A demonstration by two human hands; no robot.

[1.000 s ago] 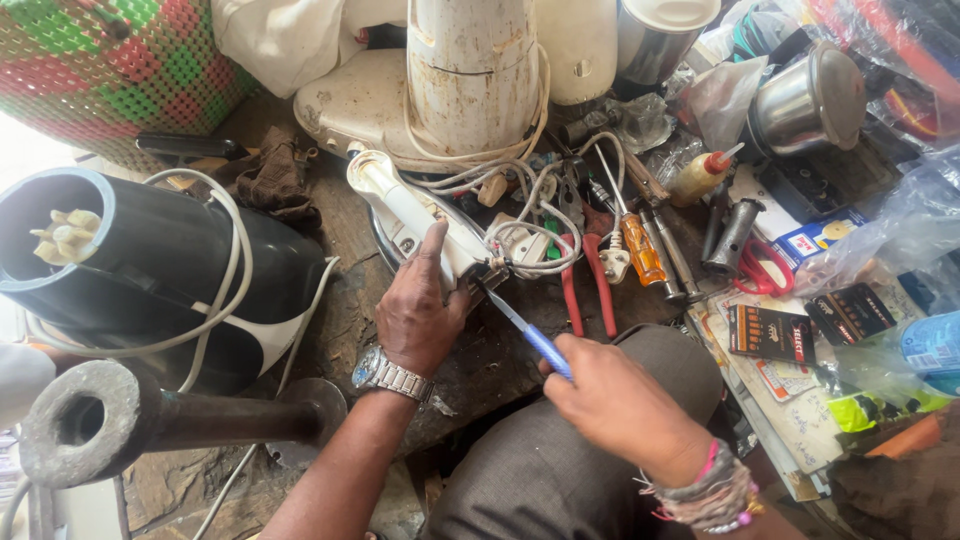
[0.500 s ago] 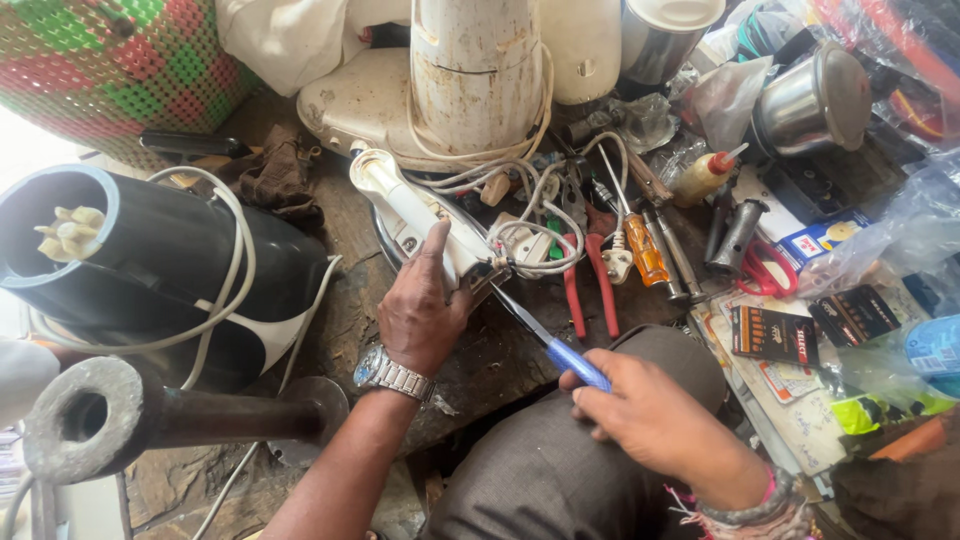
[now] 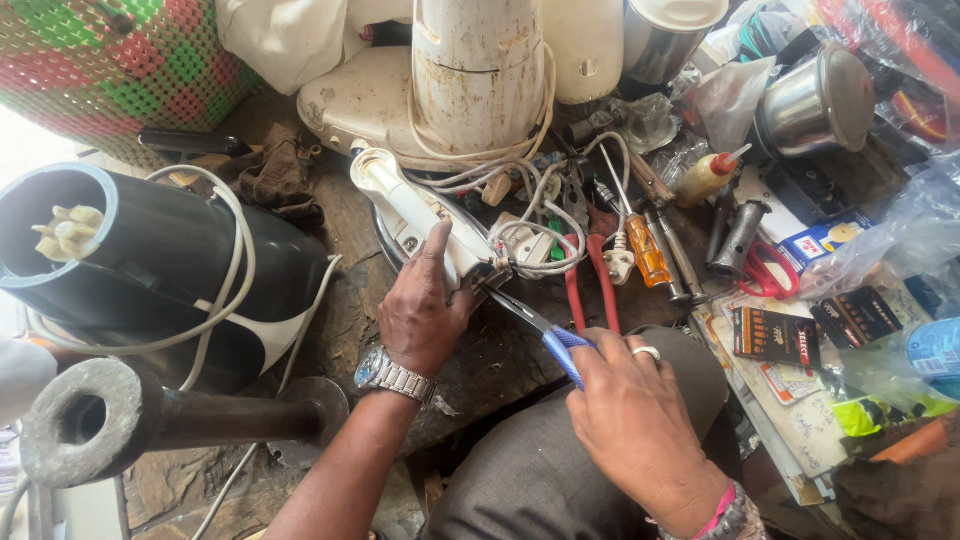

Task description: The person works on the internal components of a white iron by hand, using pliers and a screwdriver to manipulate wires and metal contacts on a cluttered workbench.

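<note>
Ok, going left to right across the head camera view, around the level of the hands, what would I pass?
Black appliance body → left hand on the white handle piece → blue-handled tool → right hand → orange-handled screwdriver → red scissors → black card packets.

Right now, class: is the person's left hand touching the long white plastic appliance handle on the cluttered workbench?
Touching. The head view shows the left hand pressed on the white plastic appliance handle, forefinger lying along its body with no gap.

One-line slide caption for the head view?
Left hand steadies a white handle while right hand works blue-handled pliers at its wiring.
</note>
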